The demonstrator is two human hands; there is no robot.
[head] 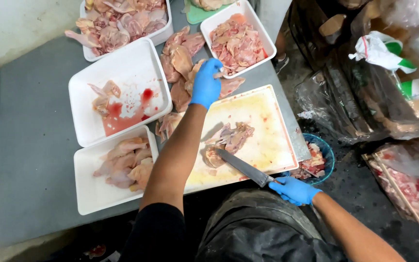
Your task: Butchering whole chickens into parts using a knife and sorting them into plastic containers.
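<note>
**A:** Status on the hands?

**B:** My left hand [205, 83], blue glove, is out at the far edge of the cream plastic cutting board [272, 140], fingers closed on a raw pale-pink chicken piece [183, 60] from the loose pile lying on the grey bench [30, 145], between the board and the white trays. My right hand [294, 190] is clamped round the handle of the long steel knife [243, 167] at the board's near right corner, blade tip resting against the cut chicken [231, 140] mid-board.

**A:** How does the meat handle?

**B:** My read: soft, floppy, wet, so slippery under nitrile. Light enough for one hand. I pinch the thick end or a bone, not loose skin, which would probably slide or tear.

**A:** Anything around?

**B:** White foam tray with red juice [122, 92] at the board's far left corner, another with chicken portions [117, 170] left of the near edge. Blue bowl of scraps [318, 160] sits off the bench's right edge.
</note>
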